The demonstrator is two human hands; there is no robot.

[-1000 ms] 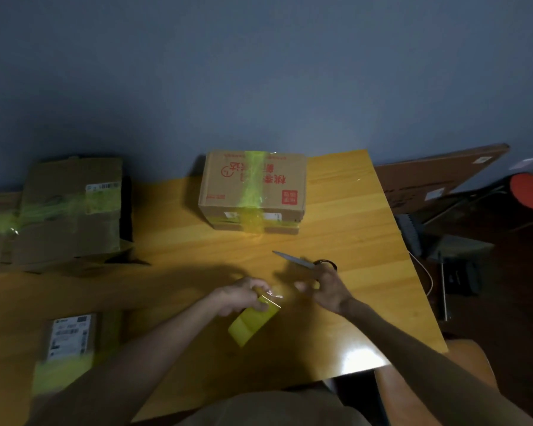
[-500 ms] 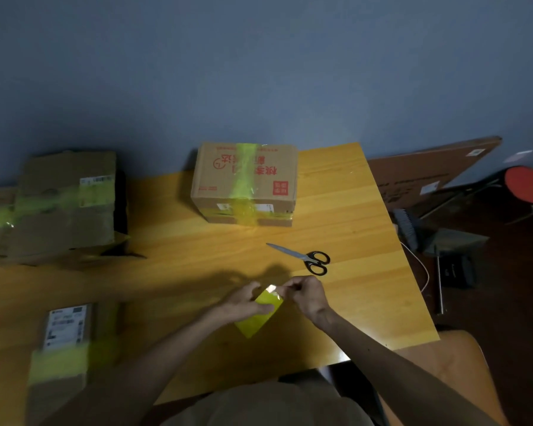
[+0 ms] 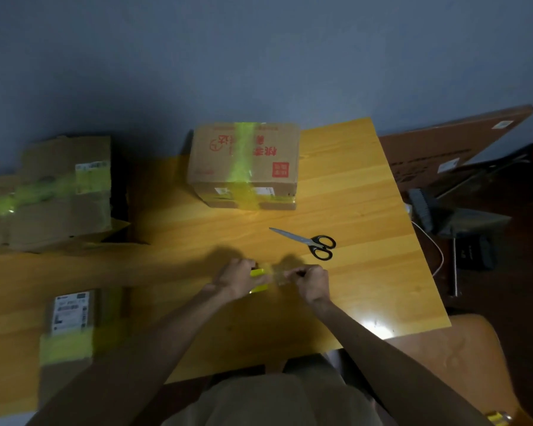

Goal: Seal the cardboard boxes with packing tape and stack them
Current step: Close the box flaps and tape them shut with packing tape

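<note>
My left hand (image 3: 236, 279) grips a yellow tape roll (image 3: 258, 281) just above the wooden table (image 3: 366, 210). My right hand (image 3: 310, 281) pinches the tape's loose end, stretched a short way from the roll. A cardboard box (image 3: 216, 161) with red print and a yellow tape strip over its top stands at the table's far side. At the left sits a taped brown box (image 3: 62, 195). A small box (image 3: 71, 327) with a white label and yellow tape lies near the front left.
Black-handled scissors (image 3: 308, 242) lie on the table to the right of my hands, blades pointing left. A flat brown carton (image 3: 450, 146) leans beyond the table's right edge. Dark gear and a cable lie on the floor at the right.
My right hand left the scissors on the table and came to the roll. It now pulls the tape end rightward while my left hand holds the roll.
</note>
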